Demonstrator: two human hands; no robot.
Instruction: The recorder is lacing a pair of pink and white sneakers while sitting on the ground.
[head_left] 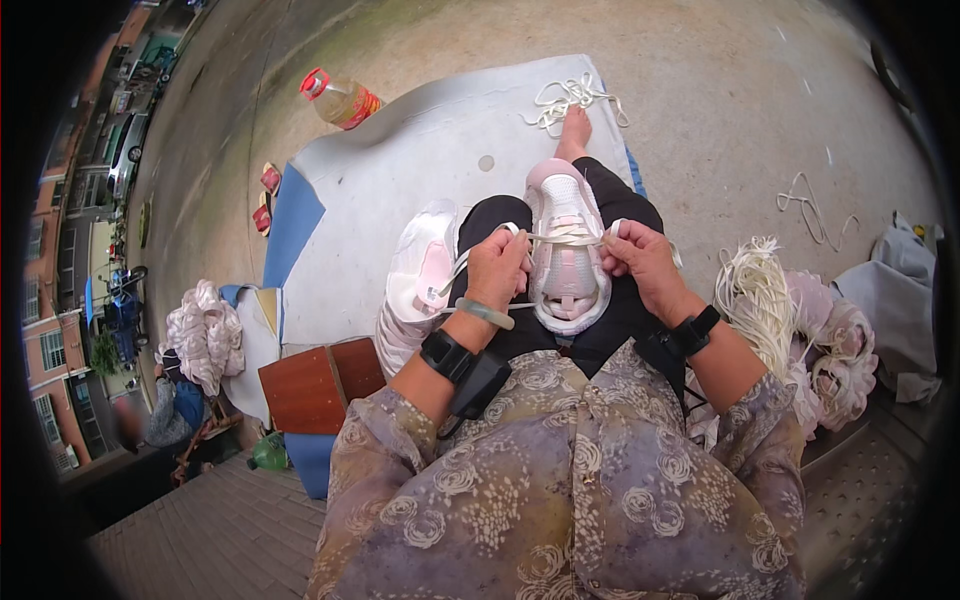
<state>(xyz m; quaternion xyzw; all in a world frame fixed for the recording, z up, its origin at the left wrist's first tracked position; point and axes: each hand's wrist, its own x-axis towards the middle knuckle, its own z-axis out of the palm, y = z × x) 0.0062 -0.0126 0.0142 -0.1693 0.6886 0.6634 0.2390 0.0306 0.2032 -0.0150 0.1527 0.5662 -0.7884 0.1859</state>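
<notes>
A white and pink sneaker upper (571, 272) rests on my lap between my legs, its toe end pointing away from me. Across its upper part runs a white shoelace (566, 239), stretched between my two hands. My left hand (497, 266) pinches one end beside the shoe's left edge, fingers closed. On the other side my right hand (645, 262) pinches the other end, its fingers closed too. Just left of my left hand stands a stack of similar sneaker uppers (396, 335), nested together, with a pink patch inside the top one.
A pale mat (380, 180) lies ahead, with tangled laces (552, 105) near my bare foot. A bottle with a red cap (342, 98) touches its far edge. At right are a lace bundle (752, 305), more uppers (840, 360) and grey cloth (900, 300). Brown board (300, 390) lies left.
</notes>
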